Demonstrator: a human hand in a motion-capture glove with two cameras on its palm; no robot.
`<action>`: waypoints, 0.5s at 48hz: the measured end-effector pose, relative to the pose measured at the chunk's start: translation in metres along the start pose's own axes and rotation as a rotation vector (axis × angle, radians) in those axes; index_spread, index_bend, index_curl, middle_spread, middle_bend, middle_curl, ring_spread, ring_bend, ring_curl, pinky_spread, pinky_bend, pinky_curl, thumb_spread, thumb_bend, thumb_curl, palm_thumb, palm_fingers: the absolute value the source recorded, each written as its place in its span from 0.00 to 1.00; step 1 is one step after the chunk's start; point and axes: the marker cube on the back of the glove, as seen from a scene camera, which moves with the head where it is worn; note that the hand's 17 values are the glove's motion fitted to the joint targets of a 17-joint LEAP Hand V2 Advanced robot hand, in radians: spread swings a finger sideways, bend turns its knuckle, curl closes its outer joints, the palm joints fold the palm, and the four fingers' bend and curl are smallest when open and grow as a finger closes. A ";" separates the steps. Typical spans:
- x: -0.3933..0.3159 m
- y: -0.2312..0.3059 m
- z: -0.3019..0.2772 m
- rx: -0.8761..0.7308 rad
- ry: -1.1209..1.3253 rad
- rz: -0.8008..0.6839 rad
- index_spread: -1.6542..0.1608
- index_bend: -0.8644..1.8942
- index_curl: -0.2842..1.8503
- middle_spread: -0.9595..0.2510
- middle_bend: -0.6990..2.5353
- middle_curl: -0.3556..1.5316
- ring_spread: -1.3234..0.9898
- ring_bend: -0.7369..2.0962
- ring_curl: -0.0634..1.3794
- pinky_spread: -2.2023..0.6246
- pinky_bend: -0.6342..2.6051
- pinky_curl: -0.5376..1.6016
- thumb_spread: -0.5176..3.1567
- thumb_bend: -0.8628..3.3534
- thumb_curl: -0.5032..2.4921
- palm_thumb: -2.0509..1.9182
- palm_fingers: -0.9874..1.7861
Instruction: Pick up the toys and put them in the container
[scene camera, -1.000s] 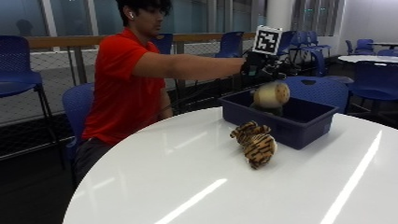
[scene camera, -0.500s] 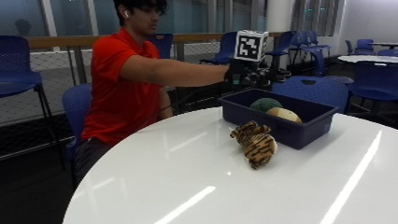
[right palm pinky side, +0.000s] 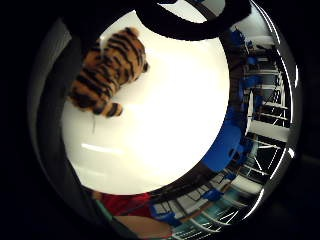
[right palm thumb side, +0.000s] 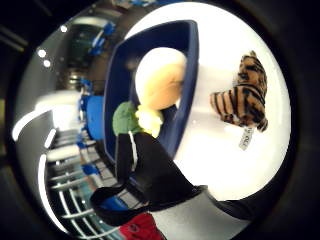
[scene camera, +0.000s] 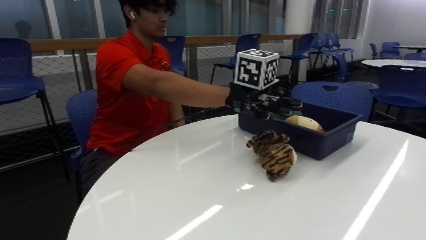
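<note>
Outside view first: a person in a red shirt sits at a round white table (scene camera: 200, 200) and reaches the gloved right hand (scene camera: 256, 102) out over the near end of a dark blue container (scene camera: 326, 132), above its rim. A tan round plush toy (scene camera: 304, 122) lies inside the container — only its top shows over the wall. A striped tiger toy (scene camera: 274, 153) lies on the table just beside the container's front wall, not in it. From this side I cannot tell how the fingers are set; nothing can be seen in the hand. The thumb side palm view looks down into the container (right palm thumb side: 187, 60): the tan plush toy (right palm thumb side: 160, 80) rests in it with a green and yellow part (right palm thumb side: 135, 120) at one end, and the tiger toy (right palm thumb side: 240, 97) sits on the white table outside the wall, a white tag trailing from it. The little finger side palm view shows the tiger toy (right palm pinky side: 107, 70) on the table (right palm pinky side: 170, 110) — apart from the hand, untouched.
</note>
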 end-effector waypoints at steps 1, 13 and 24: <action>0.003 -0.001 0.002 -0.002 0.004 0.006 0.75 0.35 0.25 0.76 0.24 0.33 0.57 0.31 0.23 0.80 0.42 0.39 0.42 0.18 0.26 0.48 0.23; 0.024 -0.015 0.023 -0.033 0.039 0.047 0.75 0.35 0.24 0.76 0.25 0.31 0.57 0.31 0.20 0.80 0.41 0.40 0.42 0.18 0.24 0.49 0.24; 0.023 -0.028 0.043 -0.056 0.049 0.065 0.74 0.35 0.24 0.76 0.25 0.30 0.57 0.31 0.19 0.80 0.41 0.40 0.42 0.19 0.23 0.49 0.24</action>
